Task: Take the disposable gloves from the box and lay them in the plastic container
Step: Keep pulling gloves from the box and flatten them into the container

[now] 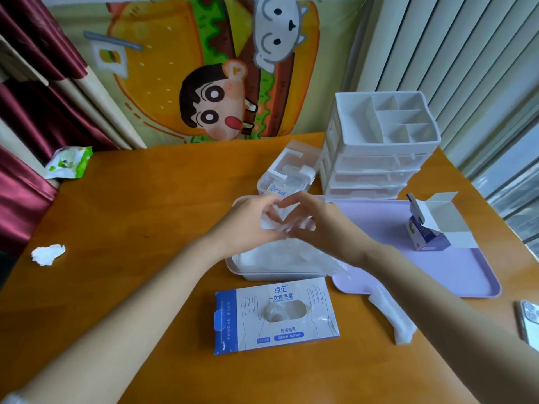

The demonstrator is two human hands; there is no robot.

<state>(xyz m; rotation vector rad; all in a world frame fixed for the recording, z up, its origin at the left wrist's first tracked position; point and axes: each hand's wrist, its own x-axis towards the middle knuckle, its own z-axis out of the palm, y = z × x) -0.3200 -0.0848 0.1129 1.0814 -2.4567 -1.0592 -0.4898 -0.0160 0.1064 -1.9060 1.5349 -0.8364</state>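
Note:
The blue-and-white glove box (277, 316) lies flat near the table's front, a clear glove poking from its oval slot. Behind it stands the white plastic container (250, 275), holding a pile of clear gloves (280, 255). Above the container my left hand (248, 223) and my right hand (318, 220) meet. Together they pinch a clear disposable glove (277, 221) between their fingertips. Part of the container is hidden by my hands.
A lilac tray (455, 272) with a small opened carton (434, 225) lies right. A white drawer organiser (379, 147) and clear lidded box (288, 170) stand behind. A plastic strip (393, 316), phone (529, 322), crumpled tissue (48, 254) and wipes pack (68, 162) lie around.

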